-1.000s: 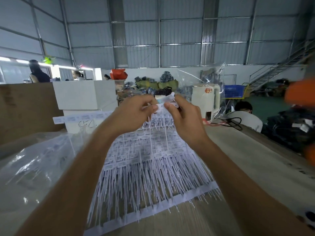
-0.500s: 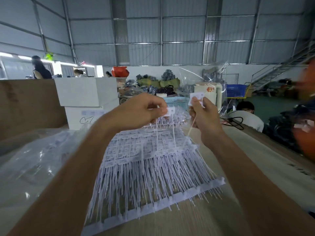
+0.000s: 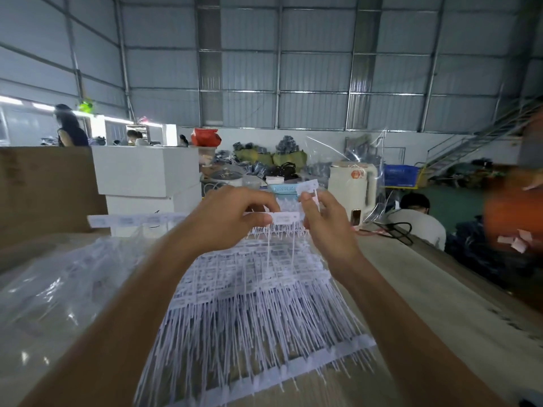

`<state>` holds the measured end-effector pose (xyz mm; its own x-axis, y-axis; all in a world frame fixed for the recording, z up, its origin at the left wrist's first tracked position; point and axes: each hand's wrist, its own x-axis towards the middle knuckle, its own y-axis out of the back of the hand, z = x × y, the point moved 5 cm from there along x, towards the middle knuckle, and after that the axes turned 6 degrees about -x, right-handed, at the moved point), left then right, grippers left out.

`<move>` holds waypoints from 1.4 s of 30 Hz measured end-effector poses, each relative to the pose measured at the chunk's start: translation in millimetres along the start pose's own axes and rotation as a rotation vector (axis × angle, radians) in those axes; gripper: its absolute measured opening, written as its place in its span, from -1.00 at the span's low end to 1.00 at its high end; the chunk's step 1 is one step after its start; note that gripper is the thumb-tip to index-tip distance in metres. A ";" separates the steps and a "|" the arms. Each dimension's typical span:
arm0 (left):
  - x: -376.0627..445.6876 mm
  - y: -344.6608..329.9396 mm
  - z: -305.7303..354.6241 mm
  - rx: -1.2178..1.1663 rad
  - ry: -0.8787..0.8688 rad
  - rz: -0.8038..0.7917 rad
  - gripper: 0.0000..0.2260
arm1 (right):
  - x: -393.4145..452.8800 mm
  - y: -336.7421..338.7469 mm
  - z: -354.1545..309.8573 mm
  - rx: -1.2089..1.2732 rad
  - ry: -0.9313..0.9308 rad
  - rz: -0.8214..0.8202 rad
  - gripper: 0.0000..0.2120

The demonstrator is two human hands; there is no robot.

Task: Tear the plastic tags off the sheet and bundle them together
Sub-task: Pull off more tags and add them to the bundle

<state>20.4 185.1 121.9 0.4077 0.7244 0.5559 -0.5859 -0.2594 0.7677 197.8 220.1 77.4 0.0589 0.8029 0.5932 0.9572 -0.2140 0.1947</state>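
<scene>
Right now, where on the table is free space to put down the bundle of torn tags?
The bare wooden tabletop right of the tag sheets, beside the right hand, is free up to the table edge. It is crowded left of the sheets, where clear plastic bags lie, and behind, by white boxes.

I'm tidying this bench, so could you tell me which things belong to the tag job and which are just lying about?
Job:
left hand pinching a tag strip
right hand holding a torn-off tag
tag sheets

Lying about:
white boxes
kettle
plastic bag

White boxes point(image 3: 147, 174) and kettle point(image 3: 352, 195) flank the hands point(image 3: 282, 221).
</scene>
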 end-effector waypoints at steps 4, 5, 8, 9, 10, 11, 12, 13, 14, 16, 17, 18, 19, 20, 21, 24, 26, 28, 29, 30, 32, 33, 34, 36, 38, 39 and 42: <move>0.5 0.2 -1.7 -0.097 0.010 0.037 -0.87 | 0.5 1.7 -2.2 0.009 0.026 -0.048 -0.56; 0.8 0.1 -2.5 -0.103 0.016 0.043 -0.86 | 0.6 1.2 -2.3 0.011 0.031 -0.066 -0.57; 1.0 -1.9 -3.2 -0.107 0.017 0.029 -0.87 | 2.9 -1.2 2.0 0.040 -0.006 -0.104 -0.67; 0.9 -3.0 -2.8 -0.102 0.013 0.019 -0.87 | 3.3 -2.4 3.7 0.069 -0.023 -0.118 -0.69; 0.9 -3.9 -2.5 -0.101 0.010 0.011 -0.87 | 3.4 -3.8 4.6 0.109 -0.039 -0.129 -0.69; 0.9 -4.5 -2.5 -0.103 0.010 0.008 -0.87 | 2.8 -4.6 4.7 0.154 -0.050 -0.135 -0.69; 0.9 -4.4 -2.7 -0.106 0.009 0.010 -0.88 | 2.3 -5.0 4.1 0.194 -0.054 -0.131 -0.67; 0.7 -4.4 -3.1 -0.111 0.009 0.015 -0.89 | 1.4 -4.8 3.7 0.215 -0.052 -0.117 -0.65; 0.5 -4.1 -3.9 -0.116 0.009 0.022 -0.89 | 0.6 -4.0 3.9 0.213 -0.048 -0.094 -0.63; 0.8 -3.5 -5.7 -0.125 0.012 0.042 -0.89 | 0.2 -2.1 5.7 0.165 -0.048 -0.043 -0.57; 0.9 -2.8 -6.2 -0.132 0.015 0.059 -0.89 | 0.2 -1.6 7.3 0.142 -0.062 -0.032 -0.55; 1.0 -1.7 -6.5 -0.147 0.019 0.081 -0.90 | 0.9 -1.9 8.8 0.140 -0.088 -0.040 -0.54; 1.0 -0.3 -6.8 -0.173 0.021 0.106 -0.92 | 0.8 -3.1 9.8 0.168 -0.120 -0.070 -0.53; 0.7 1.0 -6.9 -0.199 0.019 0.131 -0.93 | 0.5 -5.6 9.5 0.226 -0.147 -0.123 -0.54; 0.2 1.9 -6.9 -0.216 0.016 0.153 -0.94 | -0.8 -8.8 7.8 0.291 -0.159 -0.193 -0.55; -0.7 2.7 -8.3 -0.255 0.007 0.196 -0.91 | -6.6 -17.5 1.2 0.325 -0.102 -0.367 -0.69; -0.3 3.1 -10.1 -0.271 0.007 0.225 -0.91 | -8.0 -17.8 -2.0 0.301 -0.060 -0.373 -0.78; 0.2 3.7 -11.6 -0.271 0.011 0.249 -0.94 | -7.4 -16.9 -3.6 0.308 -0.039 -0.362 -0.82; 0.6 3.5 -11.7 -0.264 0.012 0.252 -0.94 | -7.1 -16.3 -4.5 0.318 -0.034 -0.358 -0.82; 0.8 2.4 -11.2 -0.248 0.010 0.248 -0.92 | -6.6 -15.5 -4.4 0.327 -0.033 -0.350 -0.81; 1.5 -1.1 -9.7 -0.190 0.008 0.229 -0.87 | -6.4 -15.5 -2.7 0.334 -0.039 -0.334 -0.81; 1.9 -2.5 -9.0 -0.166 0.013 0.217 -0.83 | -6.6 -15.6 -2.3 0.329 -0.035 -0.331 -0.82; 1.8 -3.8 -8.6 -0.155 0.019 0.208 -0.80 | -7.3 -16.3 -2.8 0.321 -0.021 -0.332 -0.83; 0.7 -4.4 -7.3 -0.180 0.030 0.211 -0.75 | -8.8 -17.2 -7.3 0.312 0.030 -0.337 -0.88; -0.8 -2.3 -5.6 -0.231 0.041 0.236 -0.72 | -10.4 -17.0 -13.5 0.308 0.077 -0.340 -0.89; -0.7 -1.0 -4.8 -0.245 0.045 0.244 -0.71 | -10.7 -16.9 -16.2 0.292 0.101 -0.338 -0.85; 1.0 2.9 -5.0 -0.300 0.064 0.239 -0.68 | -10.5 -15.6 -22.0 0.222 0.182 -0.309 -0.75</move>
<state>15.6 188.3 123.0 0.1960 0.7074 0.6791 -0.8419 -0.2337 0.4864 176.0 202.8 85.4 -0.2726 0.6951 0.6652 0.9609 0.1624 0.2241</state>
